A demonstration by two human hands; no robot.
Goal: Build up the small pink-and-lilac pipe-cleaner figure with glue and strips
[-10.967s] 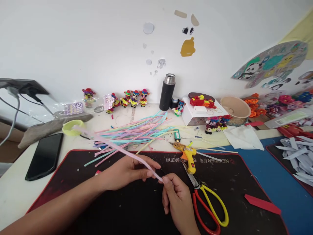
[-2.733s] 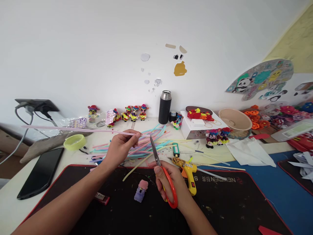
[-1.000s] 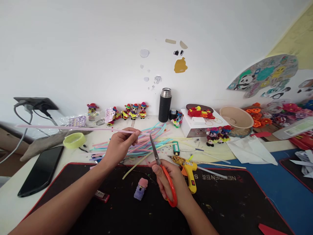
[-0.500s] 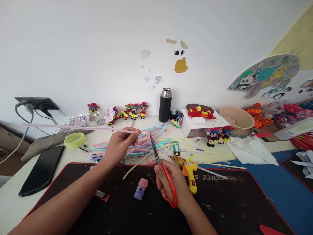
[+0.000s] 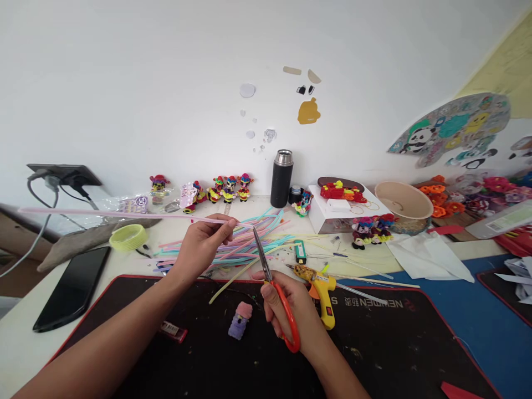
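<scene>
Between the thumb and fingers of my left hand (image 5: pixel 203 244) is a long pale pink pipe cleaner (image 5: pixel 124 214), which stretches far out to the left. Its short right end reaches the blade tips of the orange-handled scissors (image 5: pixel 262 255). My right hand (image 5: pixel 291 305) is wrapped round the scissors' handles, and the blades look nearly closed. Behind my hands lies a loose pile of pastel pipe cleaners (image 5: pixel 245 252). A small pink and purple fuzzy figure (image 5: pixel 240 321) rests on the mat in front, left of the scissors.
A yellow glue gun (image 5: pixel 326 293) lies beside my right hand on the black mat (image 5: pixel 394 343). A black bottle (image 5: pixel 281 183) stands at the wall near several fuzzy dolls (image 5: pixel 230 189). At the left is a phone (image 5: pixel 72 288); at the right, a beige bowl (image 5: pixel 403 199).
The pipe cleaner and my left hand have shifted slightly left. The scissors' tips stay at its right end. Everything else looks the same, apart from a slight camera shift.
</scene>
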